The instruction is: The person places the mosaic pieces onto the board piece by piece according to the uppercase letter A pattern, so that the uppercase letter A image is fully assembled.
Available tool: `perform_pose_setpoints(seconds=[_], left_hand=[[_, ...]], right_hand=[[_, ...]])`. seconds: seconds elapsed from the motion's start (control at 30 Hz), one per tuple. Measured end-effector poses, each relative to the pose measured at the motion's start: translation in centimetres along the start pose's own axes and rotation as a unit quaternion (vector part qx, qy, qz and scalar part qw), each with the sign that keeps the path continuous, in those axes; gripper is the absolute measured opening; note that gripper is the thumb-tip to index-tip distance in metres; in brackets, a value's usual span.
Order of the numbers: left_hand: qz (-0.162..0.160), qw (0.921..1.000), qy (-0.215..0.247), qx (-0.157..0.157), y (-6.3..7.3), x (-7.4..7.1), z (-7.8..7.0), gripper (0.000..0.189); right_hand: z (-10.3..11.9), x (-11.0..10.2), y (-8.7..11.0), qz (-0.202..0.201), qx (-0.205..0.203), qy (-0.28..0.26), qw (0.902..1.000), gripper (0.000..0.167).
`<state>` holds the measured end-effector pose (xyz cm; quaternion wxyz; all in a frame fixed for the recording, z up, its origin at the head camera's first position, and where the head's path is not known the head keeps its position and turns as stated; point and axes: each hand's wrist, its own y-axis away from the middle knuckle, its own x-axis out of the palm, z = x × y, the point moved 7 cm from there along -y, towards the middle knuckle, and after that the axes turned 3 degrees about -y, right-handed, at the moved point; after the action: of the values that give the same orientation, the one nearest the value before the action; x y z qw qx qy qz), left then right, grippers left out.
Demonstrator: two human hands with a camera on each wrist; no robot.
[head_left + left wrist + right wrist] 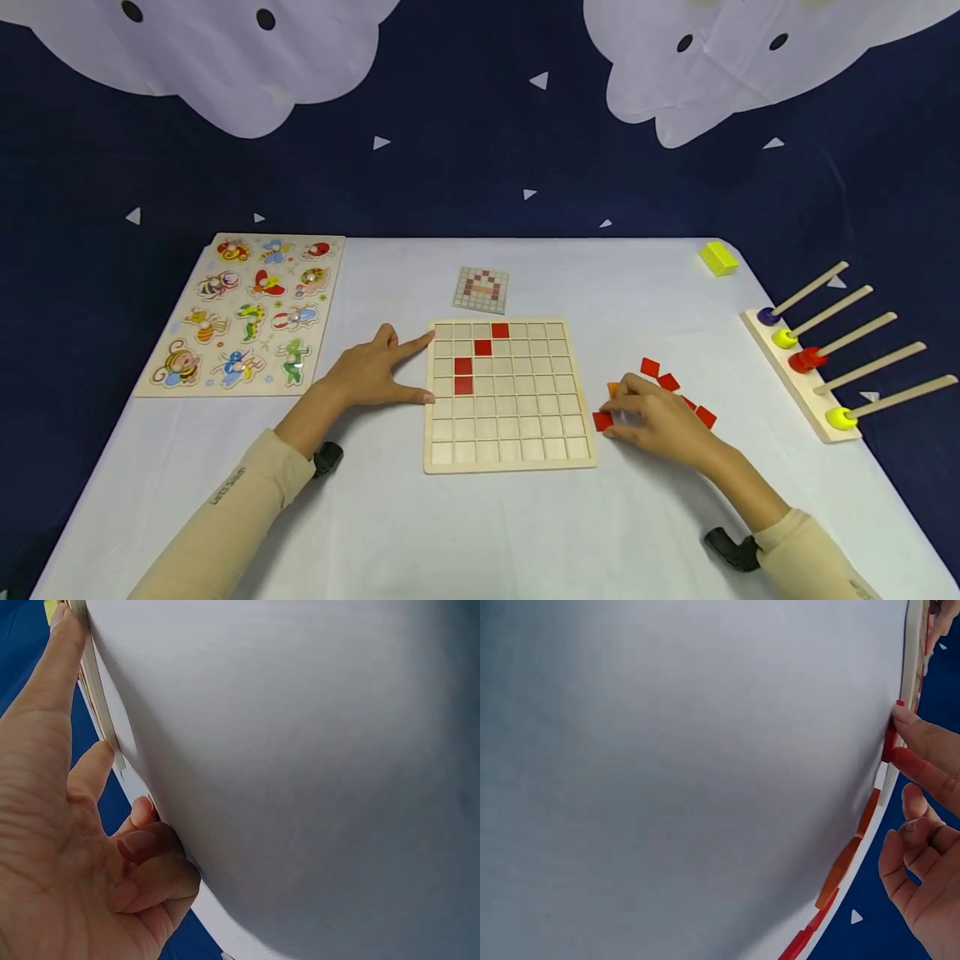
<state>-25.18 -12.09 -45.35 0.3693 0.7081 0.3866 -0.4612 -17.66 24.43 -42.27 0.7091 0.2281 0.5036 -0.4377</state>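
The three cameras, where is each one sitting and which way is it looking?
Head: worn high, looks forward and down at the grid board, red tiles, both forearms, left hand and right hand.
Left wrist: sits low by the white table, looks along it; palm and fingers against the board's edge.
Right wrist: low too; fingers pinch a red tile.
Shared: both wrist views show the table and board edge.

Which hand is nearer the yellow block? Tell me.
Right. The right hand lies right of the board, on the yellow block's side of the table; the left hand lies at the board's left edge, farther away.
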Motion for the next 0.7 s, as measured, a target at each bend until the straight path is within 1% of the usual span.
perform_pose_setpoints(seconds=[0.17, 0.3, 0.47, 0.57, 0.7], left_hand=[[-0.004, 1.0000, 0.006, 0.006, 0.1, -0.2, -0.2, 0.102], [-0.005, 0.9999, 0.008, 0.006, 0.2, -0.3, -0.3, 0.102], [-0.003, 1.0000, 0.006, 0.003, 0.1, -0.2, -0.3, 0.102], [-0.002, 1.0000, 0.005, 0.003, 0.0, -0.2, -0.3, 0.102], [-0.001, 1.0000, 0.006, 0.001, 0.0, -0.2, -0.1, 0.102]], right_hand=[[0.2, 0.1, 0.2, -0.016, -0.024, 0.005, 0.9996, 0.025], [0.4, 0.2, 0.1, -0.020, -0.041, 0.006, 0.9989, 0.022], [0.6, -0.2, -0.1, -0.021, -0.042, 0.006, 0.9989, 0.019], [0.8, -0.7, -0.5, -0.024, -0.041, 0.002, 0.9988, 0.019], [1.8, -0.9, -1.5, -0.027, -0.061, -0.017, 0.9976, 0.019]])
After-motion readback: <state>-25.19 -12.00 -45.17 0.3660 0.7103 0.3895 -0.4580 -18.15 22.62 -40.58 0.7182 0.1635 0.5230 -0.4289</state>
